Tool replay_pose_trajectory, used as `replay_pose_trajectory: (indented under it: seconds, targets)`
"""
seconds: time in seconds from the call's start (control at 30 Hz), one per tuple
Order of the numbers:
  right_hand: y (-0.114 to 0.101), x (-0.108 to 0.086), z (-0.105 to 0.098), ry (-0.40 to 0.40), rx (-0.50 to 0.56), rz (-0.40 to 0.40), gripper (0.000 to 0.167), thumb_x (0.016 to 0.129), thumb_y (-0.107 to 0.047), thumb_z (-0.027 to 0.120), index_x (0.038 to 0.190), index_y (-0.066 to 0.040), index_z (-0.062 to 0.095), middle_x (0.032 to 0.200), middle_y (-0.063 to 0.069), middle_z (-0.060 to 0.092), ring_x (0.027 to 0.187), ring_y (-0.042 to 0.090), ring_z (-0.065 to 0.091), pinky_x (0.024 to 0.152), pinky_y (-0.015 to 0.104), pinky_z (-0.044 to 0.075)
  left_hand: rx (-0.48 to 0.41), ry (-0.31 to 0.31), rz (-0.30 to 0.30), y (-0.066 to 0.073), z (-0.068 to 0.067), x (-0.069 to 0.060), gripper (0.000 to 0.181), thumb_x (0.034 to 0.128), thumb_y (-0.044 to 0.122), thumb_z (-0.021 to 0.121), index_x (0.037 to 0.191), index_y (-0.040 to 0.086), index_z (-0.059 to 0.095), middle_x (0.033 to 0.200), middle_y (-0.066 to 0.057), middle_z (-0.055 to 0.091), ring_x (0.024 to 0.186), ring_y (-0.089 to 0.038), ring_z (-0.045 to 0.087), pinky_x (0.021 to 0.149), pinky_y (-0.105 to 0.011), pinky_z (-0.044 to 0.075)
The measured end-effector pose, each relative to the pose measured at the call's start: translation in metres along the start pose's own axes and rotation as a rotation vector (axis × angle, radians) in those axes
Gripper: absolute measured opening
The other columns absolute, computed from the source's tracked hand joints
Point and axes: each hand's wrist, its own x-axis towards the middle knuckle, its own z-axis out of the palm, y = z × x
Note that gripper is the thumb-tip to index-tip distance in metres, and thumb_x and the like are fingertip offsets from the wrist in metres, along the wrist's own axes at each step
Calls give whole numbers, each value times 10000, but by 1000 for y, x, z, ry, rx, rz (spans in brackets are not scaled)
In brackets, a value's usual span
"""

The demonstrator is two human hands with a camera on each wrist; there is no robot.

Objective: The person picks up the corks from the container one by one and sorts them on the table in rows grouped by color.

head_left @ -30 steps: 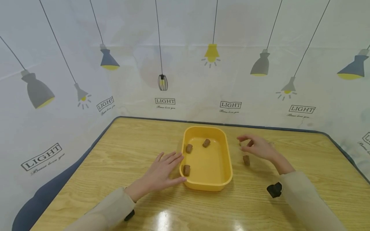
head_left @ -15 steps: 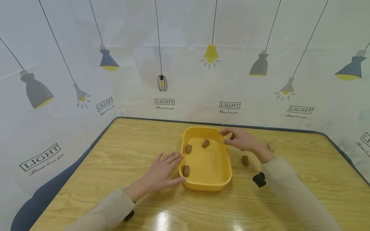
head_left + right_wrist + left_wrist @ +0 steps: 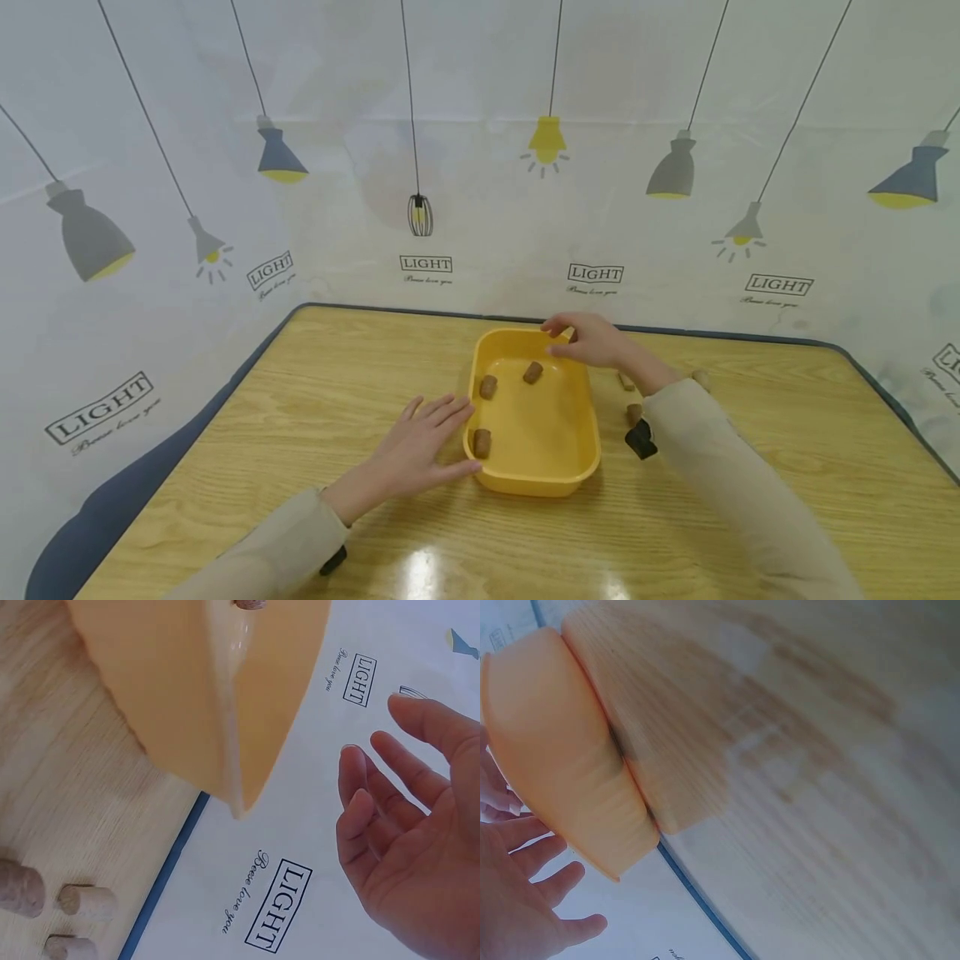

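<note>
Several brown cork-like cylinders are about: a cork (image 3: 488, 387), another cork (image 3: 533, 372) and a third cork (image 3: 482, 443) lie inside a yellow rectangular tray (image 3: 534, 487). My left hand (image 3: 420, 450) rests against the tray's left rim with its fingers spread. Over the tray's far right corner hovers my right hand (image 3: 588, 340), thumb and forefinger apart. The right wrist view shows that hand's loosely bent fingers (image 3: 409, 776) with nothing visible between them. To the tray's right, a brown cork (image 3: 633, 414) is partly covered by the black wrist device (image 3: 641, 439).
Two paler corks, a cork (image 3: 626, 381) beside the right forearm and a cork (image 3: 701, 381) farther right, are on the wooden table (image 3: 360, 358). Behind the table's dark back edge stands a white backdrop (image 3: 495, 192) printed with lamps.
My right hand has moved left from beside the corks on the table to above the tray's far right corner. The left hand and the tray have stayed in place.
</note>
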Motion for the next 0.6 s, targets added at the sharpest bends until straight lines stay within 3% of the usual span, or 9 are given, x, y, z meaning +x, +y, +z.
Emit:
replay_pose_trajectory:
  seconds: [0.37, 0.6]
  targets:
    - [-15, 21, 5, 30, -15, 18, 351, 848, -163, 591, 1140, 24, 540, 1056, 166, 570, 949, 292, 525, 822, 401, 418, 3, 3, 6, -1, 1, 1, 770, 826, 632, 379, 1340, 58, 383, 1365, -82, 354, 1250, -275, 276, 971, -536, 161]
    - [-17, 33, 20, 77, 16, 116, 352, 842, -182, 597, 1125, 23, 554, 1029, 151, 581, 965, 277, 501, 846, 397, 389, 4, 6, 4, -2, 2, 1, 776, 822, 641, 369, 1344, 67, 379, 1368, -74, 350, 1253, -269, 273, 973, -532, 162]
